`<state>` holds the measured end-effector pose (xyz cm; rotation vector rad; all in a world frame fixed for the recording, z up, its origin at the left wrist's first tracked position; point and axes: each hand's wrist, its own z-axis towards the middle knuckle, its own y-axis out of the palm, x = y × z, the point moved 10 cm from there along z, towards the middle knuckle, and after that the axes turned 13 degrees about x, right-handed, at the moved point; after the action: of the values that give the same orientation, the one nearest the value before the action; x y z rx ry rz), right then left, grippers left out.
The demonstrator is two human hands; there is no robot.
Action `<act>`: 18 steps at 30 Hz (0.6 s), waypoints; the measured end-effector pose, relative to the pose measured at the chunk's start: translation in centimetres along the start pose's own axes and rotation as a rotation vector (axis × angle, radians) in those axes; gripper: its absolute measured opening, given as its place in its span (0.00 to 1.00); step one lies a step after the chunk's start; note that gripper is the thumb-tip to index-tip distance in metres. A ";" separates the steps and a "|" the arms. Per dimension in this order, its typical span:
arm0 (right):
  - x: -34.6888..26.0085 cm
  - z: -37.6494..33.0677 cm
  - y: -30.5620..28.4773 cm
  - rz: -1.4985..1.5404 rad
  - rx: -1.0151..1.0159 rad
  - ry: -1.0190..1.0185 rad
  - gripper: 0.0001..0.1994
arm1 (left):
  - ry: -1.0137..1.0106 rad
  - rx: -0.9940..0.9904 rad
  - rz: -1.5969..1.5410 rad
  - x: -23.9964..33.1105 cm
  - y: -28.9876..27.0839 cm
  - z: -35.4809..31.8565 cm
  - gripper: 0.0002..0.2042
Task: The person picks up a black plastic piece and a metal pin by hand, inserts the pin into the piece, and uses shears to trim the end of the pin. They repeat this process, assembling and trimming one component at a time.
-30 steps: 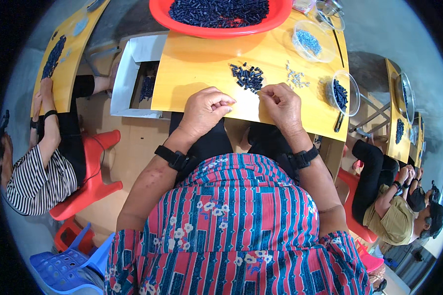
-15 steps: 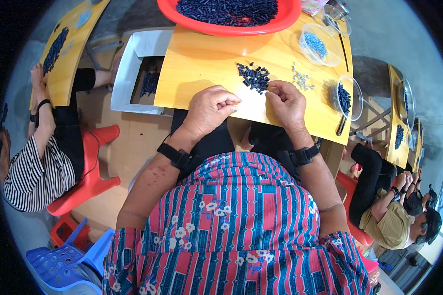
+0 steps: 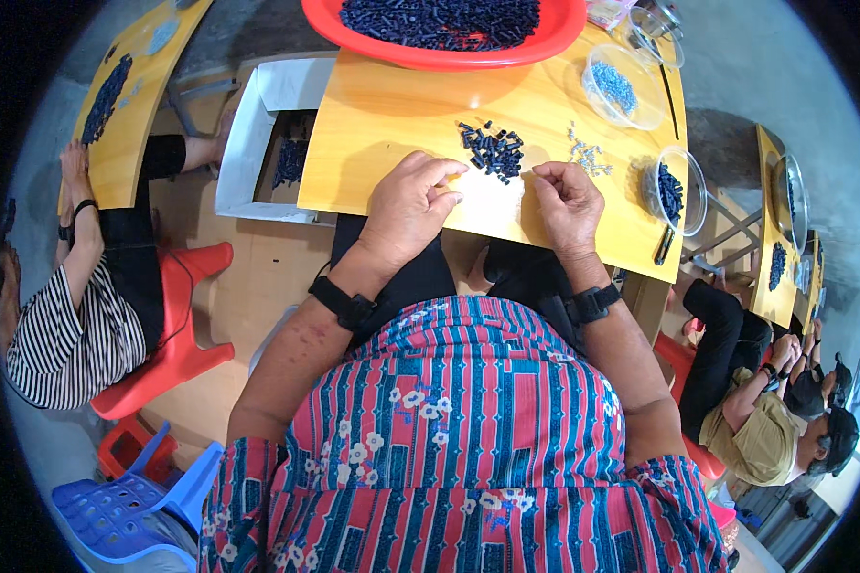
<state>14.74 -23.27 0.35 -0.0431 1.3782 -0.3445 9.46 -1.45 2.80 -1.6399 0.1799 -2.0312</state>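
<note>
My left hand (image 3: 413, 202) hovers at the table's near edge, its thumb and forefinger apart and the other fingers curled; I see nothing between the tips. To the right, my right hand (image 3: 571, 202) has thumb and forefinger pinched together, and anything held there is too small to make out. Just beyond and between both hands lies a loose pile of short dark-blue cylindrical pieces (image 3: 492, 151). Several small pale pieces (image 3: 591, 155) are scattered beyond my right hand. A clear bowl of dark pieces (image 3: 672, 194) stands farther right.
A red basin (image 3: 430, 59) full of dark pieces stands at the back of the yellow table (image 3: 373, 124). A clear bowl (image 3: 648, 110) holds light-blue pieces. A white box (image 3: 244, 162) sits left of the table. Other people work at tables on both sides.
My left thumb and forefinger have spread apart. My right hand has shifted slightly to the right, away from the dark pile.
</note>
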 end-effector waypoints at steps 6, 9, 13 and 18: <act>0.0 0.0 -0.3 -0.031 0.004 0.033 0.04 | 0.077 -0.010 0.056 0.7 1.3 1.1 0.14; -0.2 -0.1 0.0 -0.047 -0.017 0.000 0.04 | 0.101 0.002 0.084 0.5 1.5 1.7 0.13; -1.1 -0.4 0.7 -0.132 -0.086 -0.114 0.08 | 0.145 0.026 0.083 0.6 1.7 2.0 0.15; -2.7 -0.5 0.6 -0.221 -0.075 -0.247 0.04 | 0.179 0.038 0.119 1.0 1.8 2.0 0.12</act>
<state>14.00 -21.89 2.66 -0.2924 1.1425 -0.4565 11.77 -2.98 3.42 -1.3901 0.2935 -2.0766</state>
